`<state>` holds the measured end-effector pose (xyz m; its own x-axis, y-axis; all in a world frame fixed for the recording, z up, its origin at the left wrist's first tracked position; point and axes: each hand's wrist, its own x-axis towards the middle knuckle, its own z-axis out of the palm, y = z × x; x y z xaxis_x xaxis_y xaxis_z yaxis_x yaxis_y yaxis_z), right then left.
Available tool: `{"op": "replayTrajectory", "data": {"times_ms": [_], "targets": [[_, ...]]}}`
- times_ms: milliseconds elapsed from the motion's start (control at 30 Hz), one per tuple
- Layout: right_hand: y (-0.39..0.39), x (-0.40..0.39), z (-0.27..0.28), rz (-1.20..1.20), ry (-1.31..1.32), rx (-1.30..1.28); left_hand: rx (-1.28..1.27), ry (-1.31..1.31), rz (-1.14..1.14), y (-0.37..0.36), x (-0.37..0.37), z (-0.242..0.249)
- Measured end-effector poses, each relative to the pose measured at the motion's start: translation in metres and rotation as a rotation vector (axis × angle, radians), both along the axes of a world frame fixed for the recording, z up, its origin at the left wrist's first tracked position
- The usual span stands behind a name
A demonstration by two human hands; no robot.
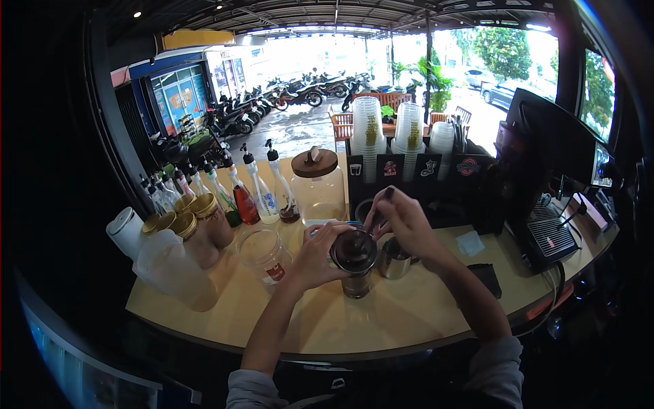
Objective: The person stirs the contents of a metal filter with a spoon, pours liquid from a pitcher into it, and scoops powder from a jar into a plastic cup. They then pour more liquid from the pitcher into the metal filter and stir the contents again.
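Note:
My left hand (pixel 320 255) is wrapped round the side of a dark, round-topped vessel (pixel 353 251) that looks like a hand coffee grinder. Its narrower, glassy lower part (pixel 356 286) reaches down to the counter. My right hand (pixel 407 221) is closed on a slim handle with a dark end (pixel 389 193), just right of the vessel's top; where the handle leads is hidden by the fingers. Beside the vessel, under my right wrist, stands a metal milk pitcher (pixel 394 266). A clear labelled jar (pixel 266 255) sits left of my left hand.
Pump syrup bottles (pixel 245 201), gold-lidded jars (pixel 185 226) and a clear jug (pixel 167 262) line the left. Behind my hands are a wooden-lidded glass jar (pixel 319 191) and stacked plastic cups (pixel 368 133) in a black holder. A coffee machine (pixel 545 232) stands right, near a dark cloth (pixel 484 279).

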<state>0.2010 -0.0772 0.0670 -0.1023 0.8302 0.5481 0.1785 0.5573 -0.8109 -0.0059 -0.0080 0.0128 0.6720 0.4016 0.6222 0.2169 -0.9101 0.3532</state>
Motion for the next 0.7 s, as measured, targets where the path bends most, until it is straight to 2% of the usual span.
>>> {"op": "replayTrajectory", "data": {"times_ms": [67, 167, 300, 367, 500, 567, 600, 700], "targets": [[0.004, -0.001, -0.001, 0.008, 0.089, -0.008, -0.034, -0.005, -0.017, 0.002, 0.0, -0.002], [0.002, -0.002, -0.002, 0.024, -0.082, -0.028, 0.006, 0.003, -0.009, 0.003, 0.0, -0.002], [-0.001, 0.003, 0.005, 0.017, -0.006, -0.068, 0.011, -0.01, -0.005, 0.003, -0.001, 0.004], [-0.004, 0.004, 0.007, 0.049, 0.192, -0.094, -0.014, -0.003, 0.044, 0.003, -0.002, 0.007], [-0.014, 0.013, 0.01, -0.033, 0.377, -0.039, -0.078, -0.013, 0.087, 0.008, 0.001, 0.005], [-0.018, 0.02, 0.006, -0.038, 0.462, -0.004, -0.198, -0.034, 0.078, 0.011, 0.002, 0.003], [-0.021, 0.024, 0.003, -0.043, 0.547, 0.031, -0.199, -0.032, 0.076, 0.012, 0.002, 0.003], [-0.04, 0.031, -0.002, -0.084, 0.573, 0.085, -0.109, -0.07, 0.061, 0.01, 0.004, 0.008]]}}
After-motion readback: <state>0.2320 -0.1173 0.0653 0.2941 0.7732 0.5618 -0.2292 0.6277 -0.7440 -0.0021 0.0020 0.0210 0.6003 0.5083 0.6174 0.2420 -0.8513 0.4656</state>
